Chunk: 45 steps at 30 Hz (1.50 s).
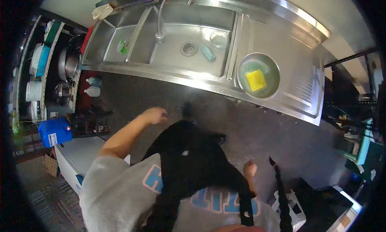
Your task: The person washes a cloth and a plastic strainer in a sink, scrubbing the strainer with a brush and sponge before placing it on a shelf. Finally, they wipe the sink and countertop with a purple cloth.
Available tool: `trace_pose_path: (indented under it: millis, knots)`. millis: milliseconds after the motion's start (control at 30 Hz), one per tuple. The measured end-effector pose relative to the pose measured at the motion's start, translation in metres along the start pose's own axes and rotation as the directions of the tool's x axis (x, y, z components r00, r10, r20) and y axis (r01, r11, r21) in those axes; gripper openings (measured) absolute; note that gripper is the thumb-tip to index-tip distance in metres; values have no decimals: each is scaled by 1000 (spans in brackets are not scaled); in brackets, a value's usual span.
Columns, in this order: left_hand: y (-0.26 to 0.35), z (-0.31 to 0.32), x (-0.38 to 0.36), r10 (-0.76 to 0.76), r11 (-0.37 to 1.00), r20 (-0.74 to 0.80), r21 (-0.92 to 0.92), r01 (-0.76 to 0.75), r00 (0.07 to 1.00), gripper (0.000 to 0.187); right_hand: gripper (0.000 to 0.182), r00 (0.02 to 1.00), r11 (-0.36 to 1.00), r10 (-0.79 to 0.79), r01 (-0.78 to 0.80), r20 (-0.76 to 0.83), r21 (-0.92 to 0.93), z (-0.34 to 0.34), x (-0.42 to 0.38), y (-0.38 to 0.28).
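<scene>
My left hand (156, 115) hangs over the dark floor, between the lower shelves and the sink's front edge. Its fingers are curled together, and nothing shows in them. Lower down and to the right, my right hand (250, 167) is beside my body, with its fingers folded in and no object visible. Both hands are apart from the steel sink (161, 74). On the drainboard stands a round metal bowl (244, 73) of cloudy liquid with a yellow sponge (256, 80) in it. In the large basin lie a pale blue-green brush (208, 53) and a clear round container (218, 39).
Shelves of pans (69, 65) stand at the left. Below them are a blue jug (55, 132) and a white cabinet (78, 151). Two plastic bottles (93, 91) are near the sink's left end. A hose faucet (161, 20) rises over the basin. Black racks (350, 57) are at the right.
</scene>
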<state>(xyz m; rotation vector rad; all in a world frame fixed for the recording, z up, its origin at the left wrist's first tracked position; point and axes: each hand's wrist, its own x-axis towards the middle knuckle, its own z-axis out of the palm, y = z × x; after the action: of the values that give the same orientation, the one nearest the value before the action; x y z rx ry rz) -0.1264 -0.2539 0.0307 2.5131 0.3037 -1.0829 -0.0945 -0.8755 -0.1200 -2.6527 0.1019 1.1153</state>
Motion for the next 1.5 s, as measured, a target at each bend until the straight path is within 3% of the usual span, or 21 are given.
trace_pose_path:
  millis: [167, 233, 267, 300, 400, 633, 767, 900, 967, 1033, 1100, 1133, 1200, 1233, 1267, 1333, 1367, 1400, 1433, 1467, 1500]
  knots:
    - [-86, -61, -38, -66, 994, -267, -98, 41, 961, 39, 54, 817, 946, -313, 315, -484, -81, -96, 1, -56]
    - [-117, -81, -30, -116, 983, -303, -168, 66, 946, 39, 46, 724, 851, -304, 499, -619, 165, -144, 35, -124]
    - [-133, -92, -24, -83, 986, -285, -161, 38, 955, 39, 45, 785, 893, -158, 372, -599, 253, -162, 59, -147]
    - [-145, -103, -13, -49, 983, -320, -182, -10, 946, 39, 44, 781, 458, -23, 564, -625, 687, -185, 46, -213]
    - [-148, -163, -4, 2, 959, -321, -267, -93, 947, 36, 44, 966, 214, 184, 139, -180, 967, -235, 32, -322]
    - [-236, -224, 15, 109, 862, -335, -437, -257, 936, 32, 23, 887, 632, 289, 106, -360, 768, -222, 93, -345]
    - [-264, -230, 71, 122, 787, -450, -499, -362, 885, 30, 23, 821, 537, 405, 142, -402, 831, -215, 99, -358]
    - [-201, -252, 116, 172, 912, -408, -277, -301, 896, 28, 25, 853, 717, 275, 125, -443, 686, -218, 113, -352]
    - [-157, -234, 156, 388, 870, -390, -145, -472, 835, 27, 27, 824, 457, 445, 128, -350, 880, -216, 102, -372]
    - [-97, -231, 187, 566, 798, -308, -28, -602, 765, 25, 32, 793, 768, 285, 148, -539, 623, -216, 97, -369]
    - [-39, -226, 212, 688, 669, -575, 265, -694, 443, 21, 42, 693, 820, 432, -36, -577, 571, -206, 123, -346]
    - [-19, -226, 233, 713, 639, -565, 280, -717, 415, 21, 54, 718, 777, 370, 109, -589, 620, -204, 119, -345]
    - [23, -228, 282, 604, 796, -517, 349, -496, 606, 30, 76, 627, 714, 475, 137, -618, 687, -205, 106, -365]
    - [46, -233, 305, 445, 824, -546, -60, -563, 710, 35, 77, 574, 757, 376, 263, -728, 598, -184, 132, -332]
    - [63, -235, 332, 306, 718, -467, -460, -523, 830, 41, 75, 597, 514, 461, 423, -656, 746, -197, 113, -357]
    - [67, -215, 430, 455, 847, -452, -44, -529, 767, 49, 68, 397, 775, 418, 314, -817, 549, -212, 89, -377]
    - [65, -213, 463, 663, 694, -582, 242, -678, 471, 51, 66, 285, 878, 297, 293, -911, 378, -216, 83, -381]
    - [87, -230, 443, 521, 830, -577, 168, -532, 629, 55, 65, 293, 899, 230, 302, -928, 318, -227, 70, -387]
    - [84, -226, 475, 526, 836, -632, 259, -484, 570, 58, 65, 310, 913, 157, 316, -938, 257, -239, 57, -393]
    - [96, -240, 455, 407, 883, -558, 38, -467, 723, 58, 65, 298, 918, 183, 288, -937, 271, -247, 47, -392]
    - [84, -223, 500, 425, 904, -561, 225, -363, 710, 62, 63, 345, 932, 142, 268, -928, 243, -252, 39, -390]
